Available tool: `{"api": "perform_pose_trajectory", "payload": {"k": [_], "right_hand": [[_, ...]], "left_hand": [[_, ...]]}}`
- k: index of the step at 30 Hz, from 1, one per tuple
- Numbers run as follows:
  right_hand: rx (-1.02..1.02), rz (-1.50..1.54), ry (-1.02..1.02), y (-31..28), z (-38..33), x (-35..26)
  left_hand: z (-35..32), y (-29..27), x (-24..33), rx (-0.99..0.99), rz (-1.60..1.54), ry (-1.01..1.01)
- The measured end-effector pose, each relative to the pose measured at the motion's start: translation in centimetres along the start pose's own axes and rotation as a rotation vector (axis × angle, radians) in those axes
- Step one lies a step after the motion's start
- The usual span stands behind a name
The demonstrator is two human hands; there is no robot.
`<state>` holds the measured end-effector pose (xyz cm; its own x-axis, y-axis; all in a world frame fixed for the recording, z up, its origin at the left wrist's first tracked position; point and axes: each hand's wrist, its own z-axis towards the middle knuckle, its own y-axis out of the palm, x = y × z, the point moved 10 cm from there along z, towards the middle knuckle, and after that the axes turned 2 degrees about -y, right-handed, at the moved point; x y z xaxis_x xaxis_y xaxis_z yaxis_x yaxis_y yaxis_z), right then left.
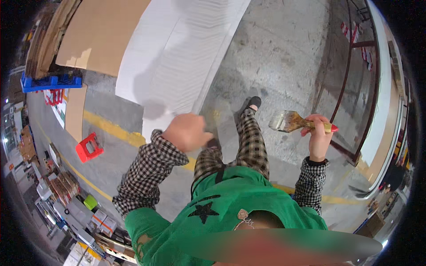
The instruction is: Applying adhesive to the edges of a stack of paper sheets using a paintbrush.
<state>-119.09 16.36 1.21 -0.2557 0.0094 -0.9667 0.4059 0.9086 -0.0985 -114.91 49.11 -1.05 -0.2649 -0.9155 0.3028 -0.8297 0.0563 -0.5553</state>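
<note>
A wide, flat paintbrush (pixel 288 122) is in the grip of my right hand (pixel 318 135), held out to the right above the floor. Its bristles look pale and worn and point left; the handle is stained, with a red tip sticking out past my fingers. My left hand (pixel 186 132) hangs in front of my body, near the close end of a large white corrugated sheet (pixel 177 57). Motion smears it and most of its fingers are hidden, so their position is unclear. Nothing shows in it.
A brown cardboard sheet (pixel 100 35) lies beside the white one at the far left. Nearby are a blue pallet (pixel 53 82) and a red stool (pixel 90 147). On the right stands a dark metal frame (pixel 377 88). Yellow lines (pixel 115 131) mark the concrete floor.
</note>
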Motion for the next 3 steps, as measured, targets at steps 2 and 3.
{"api": "perform_pose_trajectory", "payload": {"k": [2, 3], "right_hand": [[0.077, -0.008, 0.009, -1.7, 3.0, -1.1], [0.037, -0.002, 0.012, -1.4, 5.3, -1.8]], "left_hand": [[-1.3, -8.3, 9.8, 0.006, 0.009, 0.165], [-1.2, -9.2, 10.4, 0.015, -0.011, 0.130]]}}
